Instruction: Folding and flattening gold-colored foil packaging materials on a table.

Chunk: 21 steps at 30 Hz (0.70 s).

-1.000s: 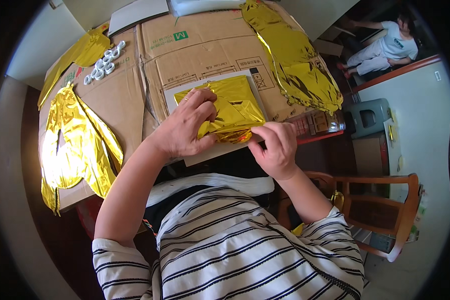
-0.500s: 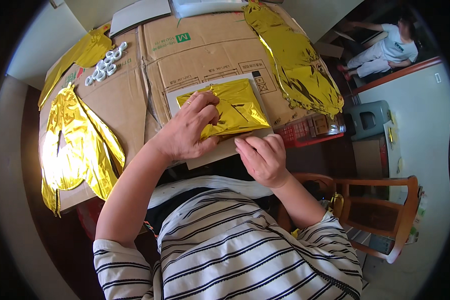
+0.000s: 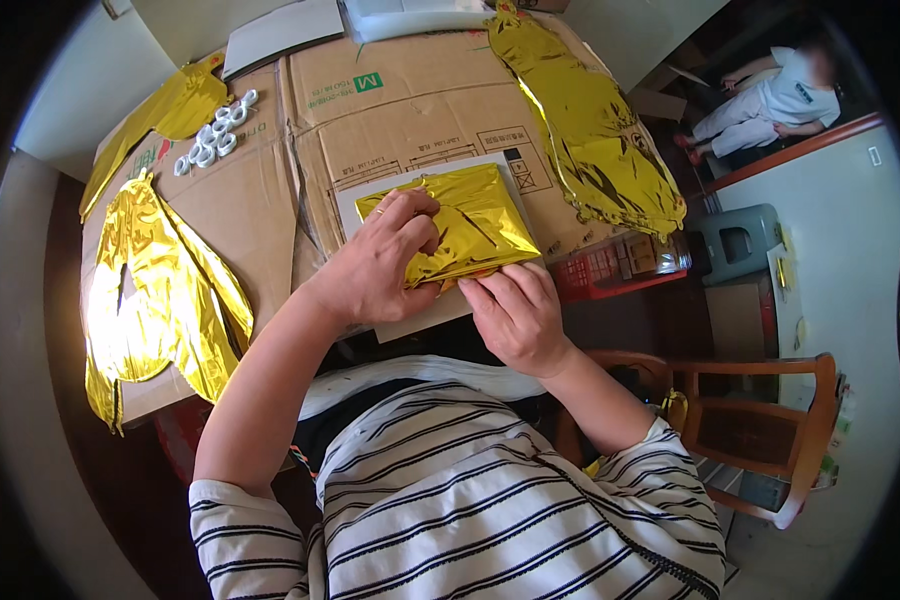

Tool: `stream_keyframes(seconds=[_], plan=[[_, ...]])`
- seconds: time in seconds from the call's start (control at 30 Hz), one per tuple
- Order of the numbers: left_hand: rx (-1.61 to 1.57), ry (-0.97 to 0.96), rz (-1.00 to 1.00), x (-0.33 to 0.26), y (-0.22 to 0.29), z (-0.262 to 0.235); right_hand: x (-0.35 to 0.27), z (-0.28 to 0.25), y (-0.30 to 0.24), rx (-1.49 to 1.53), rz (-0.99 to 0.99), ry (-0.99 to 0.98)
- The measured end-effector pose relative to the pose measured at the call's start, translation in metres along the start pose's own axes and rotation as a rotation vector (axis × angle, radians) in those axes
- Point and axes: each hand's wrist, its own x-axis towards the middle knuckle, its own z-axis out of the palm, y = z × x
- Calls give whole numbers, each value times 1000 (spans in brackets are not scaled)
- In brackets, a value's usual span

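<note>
A gold foil balloon (image 3: 475, 215), folded into a flat rectangle, lies on a pale card (image 3: 425, 321) in front of me. My left hand (image 3: 370, 265) rests over its left part, fingers curled on top of the foil and thumb at the near edge. At the near right edge, the fingertips of my right hand (image 3: 522, 318) are closed on the fold, thumb below and fingers over it. A small reddish patch shows along that edge between the hands. Further gold foil balloons lie flat: one (image 3: 160, 290) at the left, another (image 3: 610, 140) at the right.
Flattened cardboard (image 3: 400, 120) covers the table. White looped ties (image 3: 210, 135) lie at the far left, near a third gold foil piece (image 3: 185, 100). A red basket (image 3: 595, 275), a grey-green stool (image 3: 740, 240) and a wooden chair (image 3: 760, 420) stand right. A person (image 3: 780, 100) sits beyond.
My right hand has moved slightly up and left onto the foil's near edge, and its fingers now lie over the fold. The left hand has stayed nearly in place.
</note>
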Motion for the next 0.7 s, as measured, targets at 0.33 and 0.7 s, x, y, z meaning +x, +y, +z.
stream_keyframes(seconds=[0.33, 0.7], plan=[[-31, -17, -17, 0, -1, -1, 7, -5, -1, -2, 5, -161], [-109, -37, -13, -1, -6, -4, 5, -2, -4, -19, 22, -222]])
